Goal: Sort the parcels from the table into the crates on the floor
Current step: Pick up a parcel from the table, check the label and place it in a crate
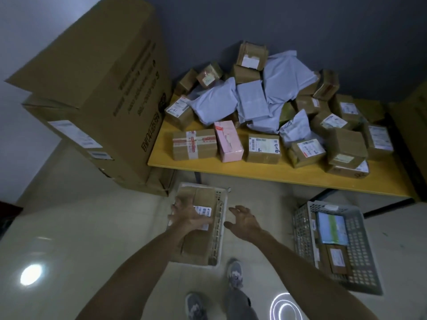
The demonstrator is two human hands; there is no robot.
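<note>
**Now: both hands over left crate, nothing gripped**

Left hand (188, 215) extended at lower centre, fingers spread, above the brown parcel (198, 236) lying in the left crate (219, 229); contact unclear. Right hand (245, 221) beside the crate, fingers loosely spread, holding nothing. Crates on floor: two; right crate (360, 257) at lower right holds parcels. Table (265, 172), upper right: piled boxes, grey mailers, one pink box (228, 140).
</note>
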